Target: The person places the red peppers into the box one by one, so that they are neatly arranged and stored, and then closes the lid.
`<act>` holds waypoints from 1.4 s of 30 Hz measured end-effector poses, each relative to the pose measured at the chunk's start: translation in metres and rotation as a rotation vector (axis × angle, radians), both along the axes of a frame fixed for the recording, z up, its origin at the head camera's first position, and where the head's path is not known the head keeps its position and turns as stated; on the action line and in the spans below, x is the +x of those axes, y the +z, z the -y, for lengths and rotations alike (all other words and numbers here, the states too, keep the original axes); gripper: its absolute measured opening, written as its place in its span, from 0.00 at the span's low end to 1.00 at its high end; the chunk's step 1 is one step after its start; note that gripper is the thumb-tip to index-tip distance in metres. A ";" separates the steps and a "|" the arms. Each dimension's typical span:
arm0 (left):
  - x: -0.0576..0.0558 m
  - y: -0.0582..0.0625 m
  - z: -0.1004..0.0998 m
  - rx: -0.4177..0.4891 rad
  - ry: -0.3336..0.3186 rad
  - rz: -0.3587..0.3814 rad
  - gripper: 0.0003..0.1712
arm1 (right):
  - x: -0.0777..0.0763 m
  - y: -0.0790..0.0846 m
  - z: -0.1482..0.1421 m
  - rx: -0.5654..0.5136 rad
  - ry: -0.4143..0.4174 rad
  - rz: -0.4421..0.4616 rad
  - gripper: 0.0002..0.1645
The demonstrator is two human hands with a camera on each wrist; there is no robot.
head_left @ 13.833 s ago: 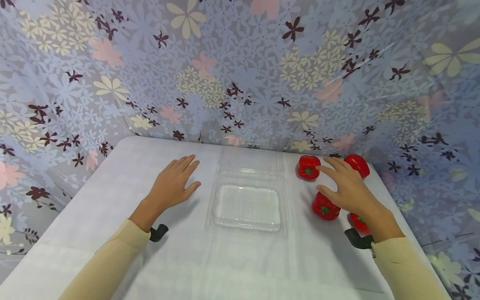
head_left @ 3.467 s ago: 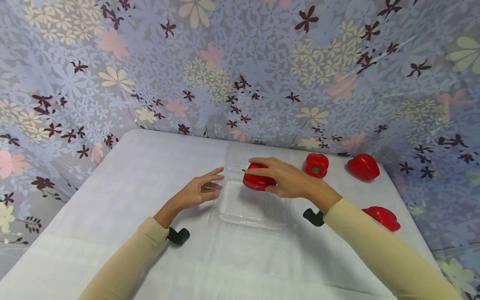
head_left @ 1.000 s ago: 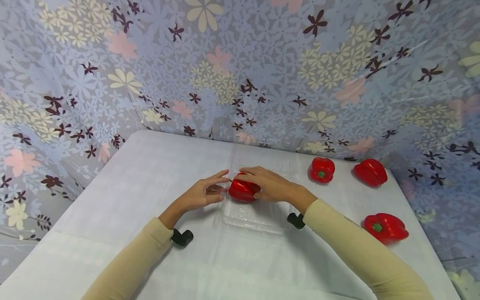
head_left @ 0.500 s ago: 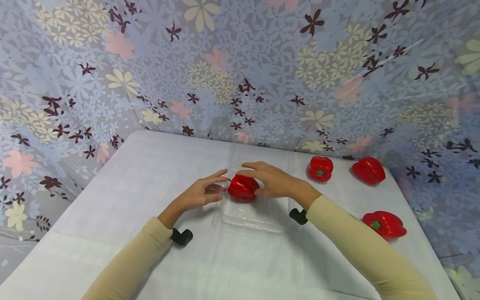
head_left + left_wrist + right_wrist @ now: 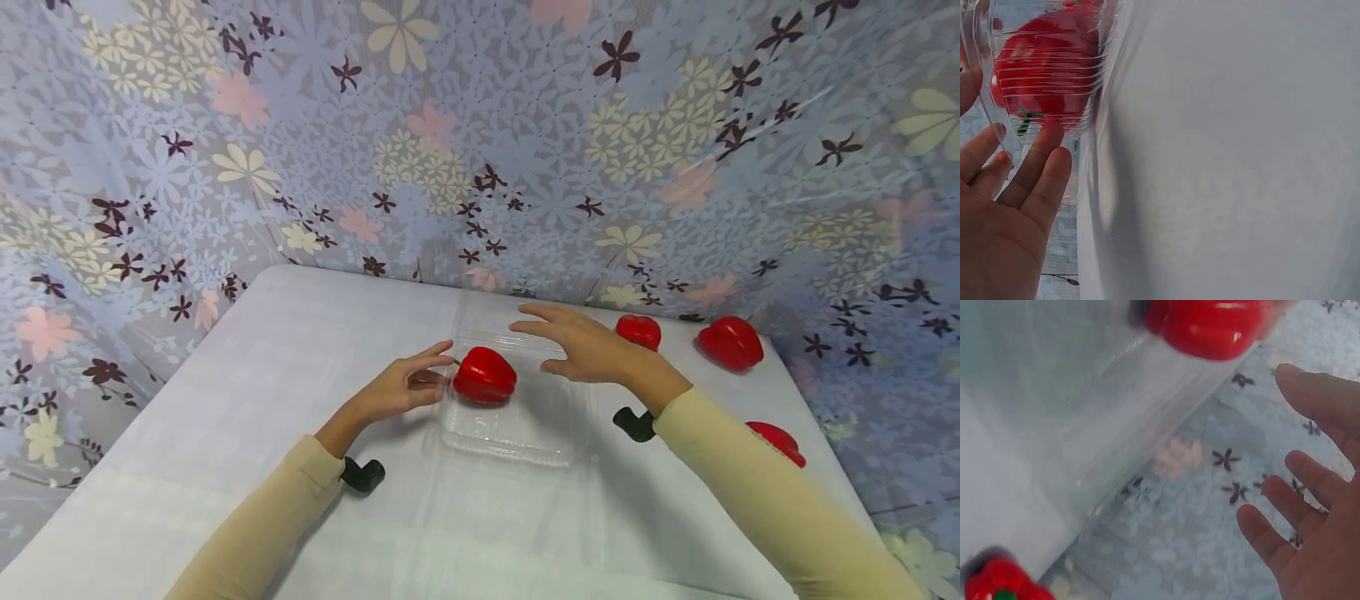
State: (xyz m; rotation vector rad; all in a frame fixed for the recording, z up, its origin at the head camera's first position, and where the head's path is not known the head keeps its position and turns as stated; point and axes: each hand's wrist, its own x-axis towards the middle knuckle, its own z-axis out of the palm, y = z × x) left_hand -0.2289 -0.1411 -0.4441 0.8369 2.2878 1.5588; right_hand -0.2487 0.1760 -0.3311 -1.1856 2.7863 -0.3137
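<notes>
A red bell pepper [image 5: 484,376] lies on its side in the left part of a clear plastic container [image 5: 510,454], its green stem toward the left. My left hand [image 5: 397,387] is at the container's left side; in the left wrist view its fingertips [image 5: 1054,134] touch the ribbed clear wall, with the pepper [image 5: 1047,62] behind it. My right hand [image 5: 588,346] hovers over the container's right side with fingers spread, holding nothing. In the right wrist view the right hand [image 5: 1316,506] is apart from the pepper [image 5: 1216,325].
Three more red bell peppers are on the right of the white table [image 5: 300,517]: one [image 5: 639,330] partly behind my right hand, one [image 5: 731,342] at the back corner, one [image 5: 776,442] partly behind my right sleeve. A floral curtain [image 5: 480,167] hangs behind the table.
A pepper has been carried from the right side into the container. Over the last second my right hand has let go of it and drawn back to the right; the left hand has stayed put.
</notes>
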 end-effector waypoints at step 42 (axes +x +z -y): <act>0.006 -0.004 -0.003 0.000 0.025 0.018 0.33 | 0.091 -0.015 -0.239 -0.023 -0.399 -0.158 0.49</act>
